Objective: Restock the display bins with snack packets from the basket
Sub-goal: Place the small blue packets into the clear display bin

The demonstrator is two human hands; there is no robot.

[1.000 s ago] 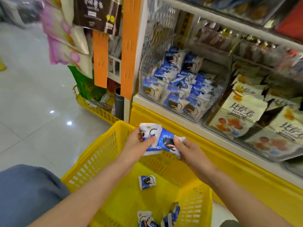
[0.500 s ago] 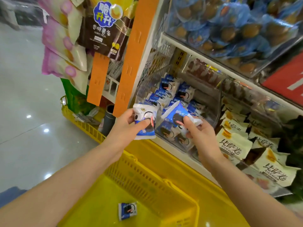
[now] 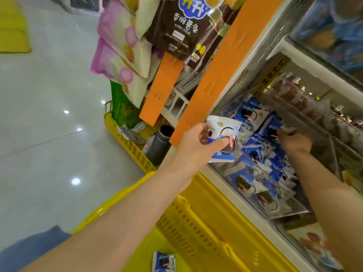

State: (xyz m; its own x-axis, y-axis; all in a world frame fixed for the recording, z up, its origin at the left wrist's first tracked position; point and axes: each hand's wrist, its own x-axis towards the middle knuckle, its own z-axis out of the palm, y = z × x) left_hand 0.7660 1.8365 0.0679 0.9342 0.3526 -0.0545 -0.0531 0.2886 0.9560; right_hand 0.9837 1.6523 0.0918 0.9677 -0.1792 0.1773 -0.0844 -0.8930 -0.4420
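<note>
Packet (image 3: 223, 141), white and blue, is pinched in the left hand (image 3: 196, 146), with the thumb across its face and the fingers curled behind. It is held just outside the left front corner of the bin (image 3: 231, 174), above the clear front wall. It stands nearly upright, long axis running top to bottom, printed face toward the camera. The right hand (image 3: 296, 143) reaches over the bin's middle, above the blue packets (image 3: 255, 154) heaped there. It is blurred, so I cannot tell how its fingers lie or whether they hold anything. A second packet (image 3: 164, 262) lies on the floor of the basket (image 3: 176, 220) below.

Two risks, as I judge them. The heap looks to slope toward the front wall, so a packet dropped on it could slide over the rim. The pinch also sits toward one side, so the packet could twist loose before clearing the wall.
</note>
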